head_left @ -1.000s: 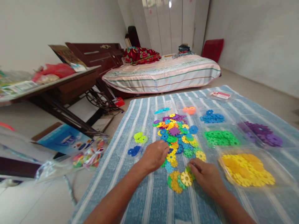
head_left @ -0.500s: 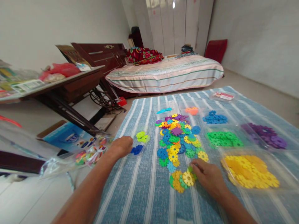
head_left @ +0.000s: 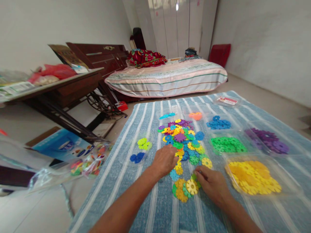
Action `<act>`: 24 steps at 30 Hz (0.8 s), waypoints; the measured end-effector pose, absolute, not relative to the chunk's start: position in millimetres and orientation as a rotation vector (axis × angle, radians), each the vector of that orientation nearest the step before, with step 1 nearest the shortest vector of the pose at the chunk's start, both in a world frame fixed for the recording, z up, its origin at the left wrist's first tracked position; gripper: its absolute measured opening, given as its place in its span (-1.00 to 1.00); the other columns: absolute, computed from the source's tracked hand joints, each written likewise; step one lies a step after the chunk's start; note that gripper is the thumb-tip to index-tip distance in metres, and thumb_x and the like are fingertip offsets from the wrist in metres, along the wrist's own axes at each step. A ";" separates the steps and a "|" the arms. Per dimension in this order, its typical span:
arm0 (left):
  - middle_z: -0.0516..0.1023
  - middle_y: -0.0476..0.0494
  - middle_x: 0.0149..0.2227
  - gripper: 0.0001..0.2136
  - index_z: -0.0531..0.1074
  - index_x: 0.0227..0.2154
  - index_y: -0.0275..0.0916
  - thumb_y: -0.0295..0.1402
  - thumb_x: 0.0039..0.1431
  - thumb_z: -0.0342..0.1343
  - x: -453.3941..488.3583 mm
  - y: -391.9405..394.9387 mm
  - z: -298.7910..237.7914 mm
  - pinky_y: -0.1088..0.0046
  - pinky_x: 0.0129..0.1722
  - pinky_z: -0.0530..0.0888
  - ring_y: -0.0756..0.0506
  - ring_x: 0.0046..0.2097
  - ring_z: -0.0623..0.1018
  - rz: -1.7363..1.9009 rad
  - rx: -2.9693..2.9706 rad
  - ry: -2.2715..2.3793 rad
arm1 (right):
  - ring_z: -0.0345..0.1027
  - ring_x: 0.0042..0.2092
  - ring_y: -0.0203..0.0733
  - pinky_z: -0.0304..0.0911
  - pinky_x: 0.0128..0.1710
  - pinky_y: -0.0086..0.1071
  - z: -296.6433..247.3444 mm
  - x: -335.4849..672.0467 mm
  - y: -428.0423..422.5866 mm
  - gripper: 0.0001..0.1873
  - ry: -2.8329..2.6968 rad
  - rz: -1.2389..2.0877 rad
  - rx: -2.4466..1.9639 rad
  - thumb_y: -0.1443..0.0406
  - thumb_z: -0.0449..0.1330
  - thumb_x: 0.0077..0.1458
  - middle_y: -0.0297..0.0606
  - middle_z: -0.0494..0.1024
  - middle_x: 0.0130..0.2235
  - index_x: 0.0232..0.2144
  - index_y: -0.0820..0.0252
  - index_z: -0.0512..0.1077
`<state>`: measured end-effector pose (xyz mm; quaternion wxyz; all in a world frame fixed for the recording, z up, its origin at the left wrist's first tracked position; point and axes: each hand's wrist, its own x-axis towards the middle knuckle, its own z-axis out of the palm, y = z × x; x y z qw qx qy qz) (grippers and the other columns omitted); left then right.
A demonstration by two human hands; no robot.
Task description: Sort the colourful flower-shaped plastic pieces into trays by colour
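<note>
Closely, left hand (head_left: 165, 160), right hand (head_left: 211, 183) at pile (head_left: 184, 142) edge; open blanket (head_left: 157, 207) nearer.

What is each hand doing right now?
Left hand: curled over the mixed pile; grip cannot be told.
Right hand: curled, touching the small cluster; grip cannot be told.

Head view, downward, seemingly near right hand (head_left: 212, 185).

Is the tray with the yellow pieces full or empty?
Nearly full: yellow discs cover the clear tray almost rim to rim.
</note>
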<state>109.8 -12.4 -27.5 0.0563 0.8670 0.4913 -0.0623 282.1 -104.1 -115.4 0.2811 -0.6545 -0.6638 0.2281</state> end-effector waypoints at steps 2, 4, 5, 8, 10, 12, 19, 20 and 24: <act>0.47 -0.20 -0.18 -0.80 0.40 -0.24 -0.23 -0.28 0.14 -0.02 119.7 -11.1 -37.2 0.34 -0.16 0.38 -0.18 -0.10 0.45 -0.160 2.649 1.505 | 0.41 -0.44 -0.23 0.10 -0.44 -0.44 -114.6 282.0 -103.7 -0.66 -1.782 0.617 -1.761 0.16 -0.10 0.15 -0.33 0.53 -0.49 -0.39 0.10 0.44; 0.46 -0.22 -0.18 -0.79 0.40 -0.24 -0.24 -0.26 0.14 -0.01 126.1 -9.1 -44.1 0.32 -0.14 0.39 -0.20 -0.08 0.44 -0.163 2.655 1.520 | 0.40 -0.44 -0.23 0.10 -0.44 -0.44 -114.5 282.2 -102.7 -0.67 -1.782 0.615 -1.768 0.16 -0.09 0.14 -0.34 0.53 -0.50 -0.40 0.09 0.44; 0.46 -0.22 -0.18 -0.79 0.40 -0.25 -0.25 -0.26 0.15 -0.01 128.3 -8.2 -46.5 0.32 -0.14 0.39 -0.20 -0.08 0.44 -0.169 2.652 1.532 | 0.40 -0.44 -0.24 0.10 -0.44 -0.45 -114.4 282.3 -102.1 -0.68 -1.785 0.617 -1.765 0.17 -0.09 0.14 -0.34 0.54 -0.50 -0.40 0.09 0.44; 0.46 -0.24 -0.18 -0.80 0.40 -0.26 -0.26 -0.29 0.18 -0.06 131.6 -5.9 -49.9 0.31 -0.15 0.39 -0.20 -0.08 0.45 -0.170 2.634 1.572 | 0.41 -0.43 -0.26 0.08 -0.43 -0.46 -112.4 282.3 -100.5 -0.69 -1.800 0.629 -1.758 0.19 -0.07 0.14 -0.34 0.54 -0.48 -0.40 0.10 0.45; 0.46 -0.25 -0.19 -0.78 0.40 -0.27 -0.26 -0.31 0.21 -0.12 132.0 -5.0 -50.7 0.31 -0.15 0.39 -0.20 -0.10 0.45 -0.158 2.637 1.579 | 0.41 -0.41 -0.27 0.07 -0.43 -0.47 -110.3 281.9 -99.9 -0.70 -1.805 0.633 -1.766 0.20 -0.06 0.14 -0.34 0.53 -0.47 -0.41 0.12 0.45; 0.47 -0.25 -0.21 -0.76 0.40 -0.29 -0.27 -0.33 0.24 -0.17 131.6 -4.8 -50.9 0.31 -0.16 0.39 -0.19 -0.12 0.46 -0.144 2.647 1.579 | 0.41 -0.41 -0.28 0.06 -0.42 -0.47 -108.6 281.4 -99.8 -0.70 -1.803 0.630 -1.771 0.21 -0.06 0.15 -0.34 0.53 -0.46 -0.41 0.12 0.45; 0.48 -0.22 -0.28 -0.71 0.41 -0.37 -0.26 -0.34 0.25 -0.21 130.7 -5.1 -39.2 0.37 -0.23 0.36 -0.15 -0.20 0.47 -0.075 2.630 1.593 | 0.40 -0.41 -0.28 0.05 -0.43 -0.48 -109.1 281.7 -99.4 -0.70 -1.803 0.617 -1.757 0.22 -0.06 0.14 -0.33 0.53 -0.47 -0.41 0.12 0.45; 0.49 -0.19 -0.31 -0.72 0.41 -0.40 -0.26 -0.33 0.24 -0.19 132.5 -4.2 -36.1 0.39 -0.25 0.35 -0.13 -0.23 0.47 -0.041 2.610 1.569 | 0.40 -0.42 -0.28 0.05 -0.44 -0.48 -108.8 281.8 -99.3 -0.70 -1.806 0.618 -1.759 0.22 -0.06 0.14 -0.33 0.54 -0.47 -0.41 0.12 0.45; 0.40 -0.03 -0.54 -0.73 0.38 -0.60 -0.27 -0.36 0.15 -0.11 156.8 -3.9 -24.7 0.50 -0.40 0.27 -0.02 -0.41 0.41 0.142 2.449 1.361 | 0.40 -0.44 -0.27 0.03 -0.47 -0.46 -106.6 281.7 -99.4 -0.69 -1.818 0.631 -1.765 0.22 -0.07 0.12 -0.31 0.55 -0.48 -0.41 0.13 0.46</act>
